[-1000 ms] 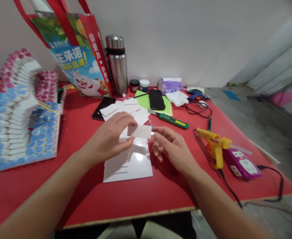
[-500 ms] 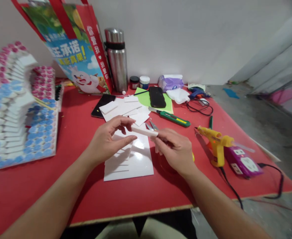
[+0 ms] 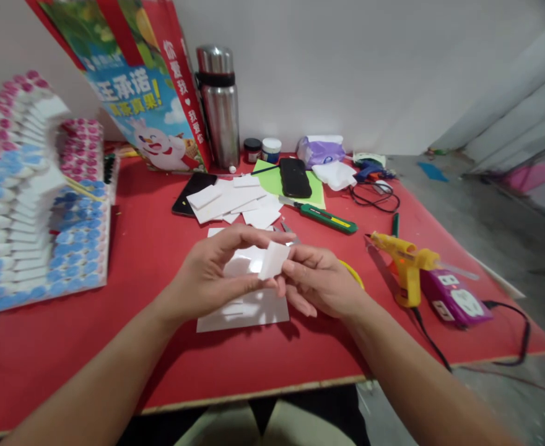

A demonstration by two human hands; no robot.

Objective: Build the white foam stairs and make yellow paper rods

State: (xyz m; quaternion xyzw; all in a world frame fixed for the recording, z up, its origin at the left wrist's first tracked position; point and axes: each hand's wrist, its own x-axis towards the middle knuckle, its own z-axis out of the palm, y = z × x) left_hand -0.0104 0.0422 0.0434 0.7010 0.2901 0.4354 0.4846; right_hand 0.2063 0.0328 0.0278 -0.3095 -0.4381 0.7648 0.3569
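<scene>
A small white foam-board piece (image 3: 274, 260) is held up between my two hands, its flat face turned toward me. My left hand (image 3: 219, 263) grips its top and bottom edges between fingers and thumb. From the other side, my right hand (image 3: 326, 279) pinches the piece's right edge with the thumb in front. Beneath them lies a glossy white sheet (image 3: 258, 313) with dark slits or lines on it, partly covered by the hands. Scissors (image 3: 291, 234) lie just beyond my fingers, their yellow handle (image 3: 352, 274) showing beside my right hand.
White board offcuts (image 3: 226, 201) lie beyond the sheet, near a green utility knife (image 3: 328, 218) and phone (image 3: 295, 178). At right, a yellow glue gun (image 3: 405, 266) stands by a purple power strip (image 3: 456, 300). The flower-covered model (image 3: 35, 248), bag (image 3: 156, 93) and flask (image 3: 221, 118) stand left.
The white piece has turned from edge-on to face-on. My left hand has moved right and closed on it, while my right hand's fingers have shifted around its right edge.
</scene>
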